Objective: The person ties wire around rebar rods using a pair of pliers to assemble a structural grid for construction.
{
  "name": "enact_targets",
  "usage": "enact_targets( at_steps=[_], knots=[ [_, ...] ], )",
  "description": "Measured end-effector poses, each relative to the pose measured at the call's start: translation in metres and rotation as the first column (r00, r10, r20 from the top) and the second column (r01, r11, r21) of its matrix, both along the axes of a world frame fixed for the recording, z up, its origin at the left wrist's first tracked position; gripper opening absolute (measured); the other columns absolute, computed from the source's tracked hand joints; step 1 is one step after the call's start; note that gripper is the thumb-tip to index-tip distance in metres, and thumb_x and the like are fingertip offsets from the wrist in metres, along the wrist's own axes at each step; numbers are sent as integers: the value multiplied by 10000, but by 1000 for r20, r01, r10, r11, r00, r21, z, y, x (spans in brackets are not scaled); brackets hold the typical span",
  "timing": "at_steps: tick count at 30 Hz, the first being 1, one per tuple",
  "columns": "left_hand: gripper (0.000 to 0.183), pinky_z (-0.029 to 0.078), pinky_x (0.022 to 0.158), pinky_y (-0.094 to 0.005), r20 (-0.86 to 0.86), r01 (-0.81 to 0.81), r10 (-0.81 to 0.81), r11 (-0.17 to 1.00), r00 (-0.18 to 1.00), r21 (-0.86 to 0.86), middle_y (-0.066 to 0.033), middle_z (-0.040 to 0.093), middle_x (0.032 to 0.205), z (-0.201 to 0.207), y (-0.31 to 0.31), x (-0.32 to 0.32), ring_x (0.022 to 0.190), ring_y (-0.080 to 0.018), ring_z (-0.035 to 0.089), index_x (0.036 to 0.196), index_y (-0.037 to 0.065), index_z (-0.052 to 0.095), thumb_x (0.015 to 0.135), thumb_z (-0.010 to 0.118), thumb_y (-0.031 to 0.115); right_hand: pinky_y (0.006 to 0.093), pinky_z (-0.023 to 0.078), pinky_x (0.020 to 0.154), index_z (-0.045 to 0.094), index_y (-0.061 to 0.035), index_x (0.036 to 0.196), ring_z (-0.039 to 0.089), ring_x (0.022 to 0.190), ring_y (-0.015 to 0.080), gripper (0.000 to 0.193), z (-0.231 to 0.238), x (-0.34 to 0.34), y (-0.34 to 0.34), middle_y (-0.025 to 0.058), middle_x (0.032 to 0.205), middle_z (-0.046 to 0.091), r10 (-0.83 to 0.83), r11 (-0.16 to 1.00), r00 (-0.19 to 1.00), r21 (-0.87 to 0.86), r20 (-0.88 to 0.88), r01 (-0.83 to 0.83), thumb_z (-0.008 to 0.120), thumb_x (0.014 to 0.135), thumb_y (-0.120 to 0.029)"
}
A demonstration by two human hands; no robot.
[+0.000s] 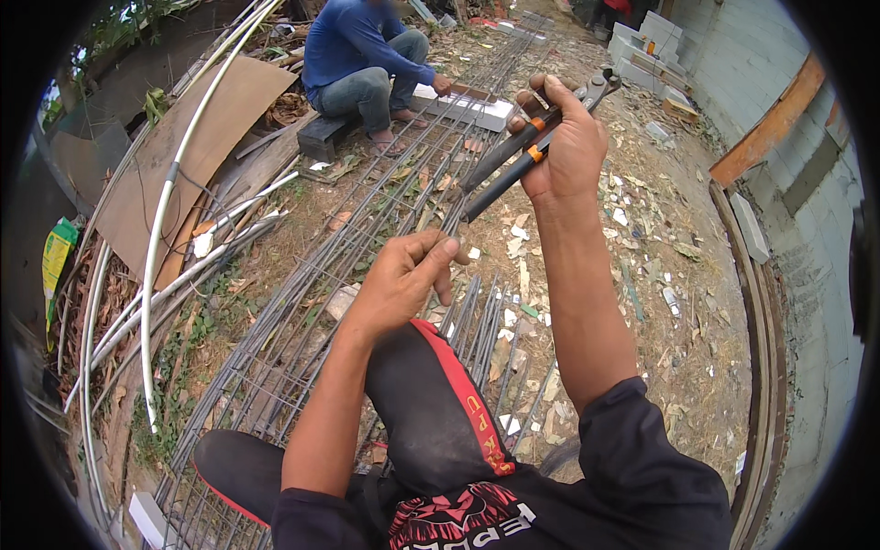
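Observation:
My right hand (570, 147) is raised over the steel rods, closed around a pair of pincers (500, 188) with black and orange handles. The metal head of the pincers points up and away to the right, and the handle ends hang toward my left hand (408, 275). That hand is lower, beside the long bundle of steel rods (367, 229), with thumb and forefinger pressed together. Anything between those fingertips is too small to make out. The rods form a lattice running from beneath my legs to the far end.
Another person (362, 69) in a blue shirt sits on a dark block, one hand at the rods over a white block (477, 110). White pipes (156, 247) and a brown board (188, 156) lie left. Shorter rods (477, 321) lie beside my knee. A block wall (761, 82) stands right.

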State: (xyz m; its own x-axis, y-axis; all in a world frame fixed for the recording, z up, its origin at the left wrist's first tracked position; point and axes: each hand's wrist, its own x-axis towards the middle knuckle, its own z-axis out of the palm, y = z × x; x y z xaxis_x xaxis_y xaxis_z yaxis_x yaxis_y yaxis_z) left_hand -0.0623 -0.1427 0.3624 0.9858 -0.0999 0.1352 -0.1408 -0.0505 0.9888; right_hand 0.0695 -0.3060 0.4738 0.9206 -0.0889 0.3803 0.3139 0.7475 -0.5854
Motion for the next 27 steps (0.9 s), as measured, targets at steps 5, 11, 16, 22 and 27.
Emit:
enact_targets(
  at_steps=[5,11,16,22,27],
  knots=[
    [413,229,489,-247,51,-514,512,857,858,45,90,463,609,-17,88,-63,539,-17,354,704,87,571,1031,659,324,267,483,501,587,-26,1060,682,751,163,142,-105,26,-36,99,923,702,-119,979,945,-197,-304,60,617,1013,-156],
    [440,182,486,-278,69,-753,750,653,658,80,98,365,594,6,154,-90,536,-28,253,648,134,483,1010,685,280,413,571,714,704,2,1075,721,753,297,410,-397,-5,-70,165,863,738,-168,52,945,-960,-281,-276,765,892,-359],
    [453,176,465,-276,160,-781,767,591,622,203,98,354,583,17,188,-126,512,-20,252,652,141,448,1008,685,289,473,525,994,619,-38,1365,673,1145,396,706,-461,-43,-64,235,1223,703,-161,-417,930,-831,-330,-367,804,823,-451],
    [377,183,431,-249,-68,-756,757,652,649,46,93,355,565,10,147,-177,464,-21,252,754,63,631,1033,652,316,483,459,1085,496,-2,1453,547,1316,387,734,-253,-14,31,269,1402,557,93,67,971,-975,219,214,730,905,-430],
    [391,157,413,-222,57,-632,729,627,682,-455,90,253,600,27,145,-183,479,-9,199,1229,-60,638,1082,571,296,472,500,1027,426,3,1484,629,1198,370,698,-72,-130,165,265,1271,628,657,490,629,-870,415,62,658,980,-420]
  ],
)
